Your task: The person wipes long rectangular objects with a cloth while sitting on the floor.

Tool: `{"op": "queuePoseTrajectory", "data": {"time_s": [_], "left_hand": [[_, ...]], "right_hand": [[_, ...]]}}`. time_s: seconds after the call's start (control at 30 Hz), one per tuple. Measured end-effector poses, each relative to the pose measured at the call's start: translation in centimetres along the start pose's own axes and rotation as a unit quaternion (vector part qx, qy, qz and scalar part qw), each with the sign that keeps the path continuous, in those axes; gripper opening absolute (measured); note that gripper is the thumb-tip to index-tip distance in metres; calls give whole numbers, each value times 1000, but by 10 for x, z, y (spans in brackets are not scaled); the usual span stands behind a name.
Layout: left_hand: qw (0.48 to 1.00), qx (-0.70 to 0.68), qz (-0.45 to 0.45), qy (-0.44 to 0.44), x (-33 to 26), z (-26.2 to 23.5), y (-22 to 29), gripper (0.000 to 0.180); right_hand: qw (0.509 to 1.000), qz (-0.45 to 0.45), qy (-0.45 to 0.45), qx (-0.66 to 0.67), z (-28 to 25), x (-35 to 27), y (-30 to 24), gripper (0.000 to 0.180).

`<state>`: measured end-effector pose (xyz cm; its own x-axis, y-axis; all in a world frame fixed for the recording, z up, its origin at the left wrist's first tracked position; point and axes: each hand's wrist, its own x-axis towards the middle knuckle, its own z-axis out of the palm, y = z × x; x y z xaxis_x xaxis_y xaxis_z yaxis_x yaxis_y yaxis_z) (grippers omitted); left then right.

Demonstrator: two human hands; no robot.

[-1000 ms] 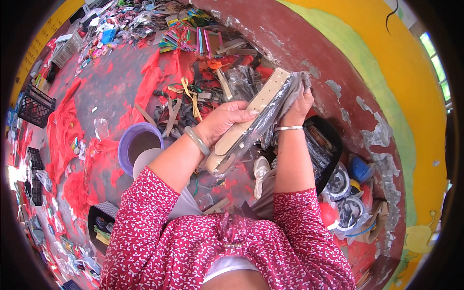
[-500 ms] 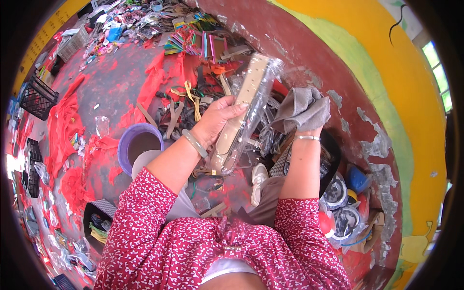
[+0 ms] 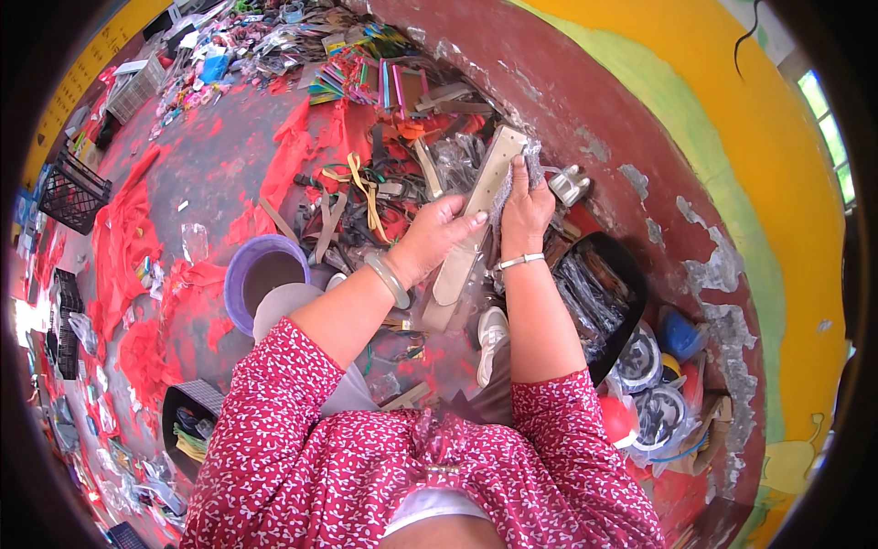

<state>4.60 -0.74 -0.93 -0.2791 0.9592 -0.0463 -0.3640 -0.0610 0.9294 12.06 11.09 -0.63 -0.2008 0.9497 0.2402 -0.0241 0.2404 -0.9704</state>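
Long beige plastic-wrapped strap (image 3: 451,282): left hand (image 3: 430,241) grips it; right hand (image 3: 528,215), just beside, clasps grey cloth (image 3: 500,198) against it; light, even pressure should help.

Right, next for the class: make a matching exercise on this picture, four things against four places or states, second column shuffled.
Column one
1. flat beige strap with holes
2. round purple bucket
3. black bin of plastic-wrapped items
4. dark red wall

Column two
A. paint flaking off
B. by the left knee
C. right of the right forearm
D. held in the left hand

Pairs: 1-D; 2-B; 3-C; 4-A
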Motion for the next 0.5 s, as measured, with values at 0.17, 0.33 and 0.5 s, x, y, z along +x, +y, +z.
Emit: {"op": "queuePoseTrajectory", "data": {"time_s": [0.17, 0.33, 0.5], "left_hand": [[1000, 12, 9, 13, -1, -1, 1, 22], [999, -37, 23, 30, 0, 1, 9, 19], [999, -36, -5, 30, -1, -9, 10, 20]], "right_hand": [[994, -21, 25, -104, 0, 6, -3, 38], [995, -27, -9, 90, -2, 12, -4, 33], [970, 150, -53, 184, -9, 11, -14, 32]]}}
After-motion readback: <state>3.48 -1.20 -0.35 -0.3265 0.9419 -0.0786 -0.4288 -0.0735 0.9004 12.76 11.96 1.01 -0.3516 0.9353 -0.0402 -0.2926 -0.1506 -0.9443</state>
